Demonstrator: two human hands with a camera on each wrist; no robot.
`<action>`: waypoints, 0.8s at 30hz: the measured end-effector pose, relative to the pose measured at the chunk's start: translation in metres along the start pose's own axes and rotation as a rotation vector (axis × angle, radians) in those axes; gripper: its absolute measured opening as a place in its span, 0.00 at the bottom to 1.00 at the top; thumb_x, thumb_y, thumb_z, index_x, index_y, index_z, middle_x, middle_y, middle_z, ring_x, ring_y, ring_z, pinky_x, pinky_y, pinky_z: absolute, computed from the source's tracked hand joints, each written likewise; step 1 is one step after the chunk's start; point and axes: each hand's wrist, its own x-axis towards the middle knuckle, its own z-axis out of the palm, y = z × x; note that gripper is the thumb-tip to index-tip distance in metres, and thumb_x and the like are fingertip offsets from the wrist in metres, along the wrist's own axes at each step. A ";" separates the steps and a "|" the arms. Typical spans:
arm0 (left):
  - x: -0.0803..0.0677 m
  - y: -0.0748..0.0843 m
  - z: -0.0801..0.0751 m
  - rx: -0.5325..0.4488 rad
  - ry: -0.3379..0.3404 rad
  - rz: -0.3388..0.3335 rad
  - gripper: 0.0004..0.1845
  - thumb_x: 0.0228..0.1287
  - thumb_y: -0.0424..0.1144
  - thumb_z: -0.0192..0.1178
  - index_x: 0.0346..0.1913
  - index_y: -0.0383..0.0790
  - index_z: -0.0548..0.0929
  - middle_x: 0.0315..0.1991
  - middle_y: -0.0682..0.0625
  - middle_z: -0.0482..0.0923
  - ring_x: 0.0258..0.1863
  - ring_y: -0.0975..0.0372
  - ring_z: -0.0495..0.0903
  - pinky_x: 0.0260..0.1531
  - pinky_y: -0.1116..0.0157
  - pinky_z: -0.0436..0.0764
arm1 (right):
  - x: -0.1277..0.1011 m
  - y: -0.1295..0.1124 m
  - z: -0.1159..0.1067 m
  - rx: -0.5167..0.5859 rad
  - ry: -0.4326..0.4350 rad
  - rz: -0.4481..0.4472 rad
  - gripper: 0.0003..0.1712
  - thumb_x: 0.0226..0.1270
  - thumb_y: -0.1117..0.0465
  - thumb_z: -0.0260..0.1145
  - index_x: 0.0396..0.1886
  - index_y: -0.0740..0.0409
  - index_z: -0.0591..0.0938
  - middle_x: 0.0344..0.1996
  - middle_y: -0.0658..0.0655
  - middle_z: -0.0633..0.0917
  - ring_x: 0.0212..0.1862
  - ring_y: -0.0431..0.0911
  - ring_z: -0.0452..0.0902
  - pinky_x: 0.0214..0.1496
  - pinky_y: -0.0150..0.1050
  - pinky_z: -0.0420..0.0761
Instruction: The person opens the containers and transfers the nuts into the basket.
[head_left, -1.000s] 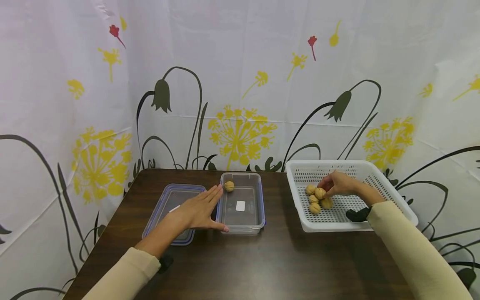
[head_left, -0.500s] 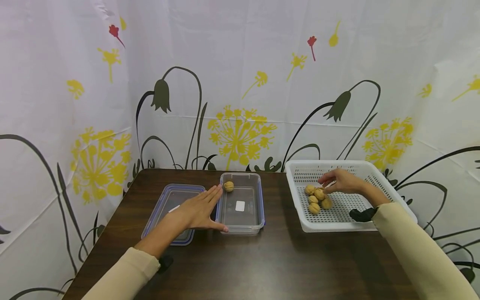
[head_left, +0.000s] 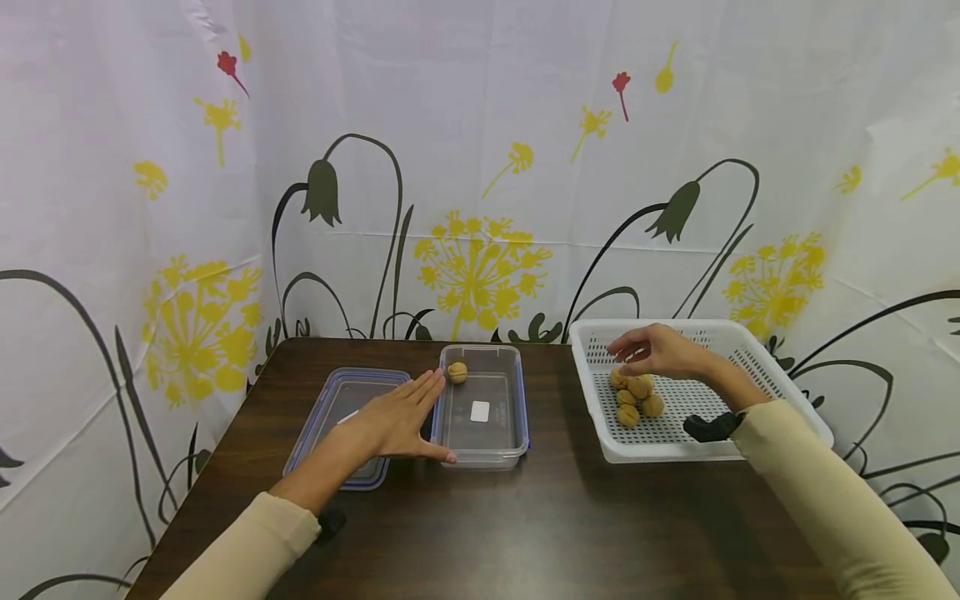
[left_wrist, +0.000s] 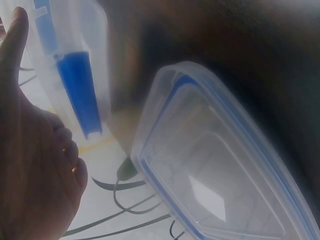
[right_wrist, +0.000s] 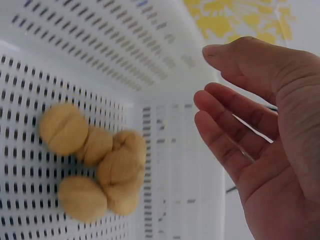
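My left hand [head_left: 393, 422] lies along the left side of a clear plastic food container [head_left: 521, 408], its fingers straight and the thumb at the near corner. One walnut [head_left: 457, 372] sits in that container at its far left. My right hand [head_left: 656, 350] hovers over the left part of a white perforated basket [head_left: 720, 450], fingers loosely bent. Nothing is between its fingers and thumb in the right wrist view. Below it, several walnuts [right_wrist: 82, 199] lie clustered on the basket floor. In the head view the hand partly covers the farthest walnut.
A clear lid [left_wrist: 210, 150] with a blue seal lies left of the container, partly under my left forearm in the head view. The dark wooden table [head_left: 525, 525] ends at a white patterned curtain [head_left: 480, 125] behind. The basket stands at the table's right.
My right hand has lifted from among the walnuts and shifted left and toward the back over the basket. The left hand and the container have stayed in place.
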 end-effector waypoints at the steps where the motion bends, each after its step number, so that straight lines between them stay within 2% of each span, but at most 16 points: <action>1: 0.000 -0.001 0.001 0.003 0.003 0.002 0.70 0.58 0.84 0.55 0.86 0.33 0.46 0.87 0.40 0.39 0.86 0.49 0.42 0.83 0.48 0.52 | 0.002 -0.003 0.001 0.003 0.005 -0.006 0.23 0.67 0.66 0.77 0.60 0.69 0.85 0.52 0.68 0.89 0.53 0.57 0.88 0.55 0.43 0.89; 8: -0.001 0.000 -0.002 -0.009 0.008 0.003 0.70 0.59 0.82 0.57 0.85 0.31 0.47 0.87 0.38 0.40 0.86 0.47 0.43 0.83 0.46 0.53 | 0.012 -0.025 0.006 0.037 0.047 -0.051 0.24 0.66 0.64 0.78 0.59 0.69 0.86 0.51 0.69 0.89 0.52 0.57 0.89 0.58 0.50 0.87; 16: -0.002 0.002 -0.005 0.006 -0.001 0.007 0.69 0.60 0.82 0.57 0.85 0.31 0.46 0.87 0.38 0.40 0.86 0.47 0.43 0.83 0.47 0.52 | 0.029 -0.047 0.021 0.077 0.053 -0.137 0.24 0.67 0.66 0.77 0.60 0.70 0.85 0.53 0.68 0.89 0.52 0.57 0.89 0.57 0.45 0.88; 20: -0.002 0.002 -0.005 -0.014 0.006 0.010 0.69 0.60 0.80 0.59 0.85 0.30 0.48 0.87 0.37 0.41 0.86 0.45 0.44 0.82 0.46 0.53 | 0.039 -0.057 0.033 0.103 0.037 -0.158 0.23 0.67 0.67 0.77 0.60 0.69 0.85 0.52 0.65 0.90 0.54 0.59 0.88 0.58 0.46 0.88; 24: -0.001 0.001 -0.002 0.013 0.002 0.009 0.70 0.60 0.82 0.57 0.85 0.31 0.46 0.87 0.38 0.40 0.86 0.46 0.43 0.83 0.47 0.52 | 0.049 -0.065 0.044 0.099 0.013 -0.159 0.23 0.68 0.66 0.76 0.61 0.68 0.85 0.53 0.63 0.90 0.56 0.60 0.88 0.59 0.43 0.87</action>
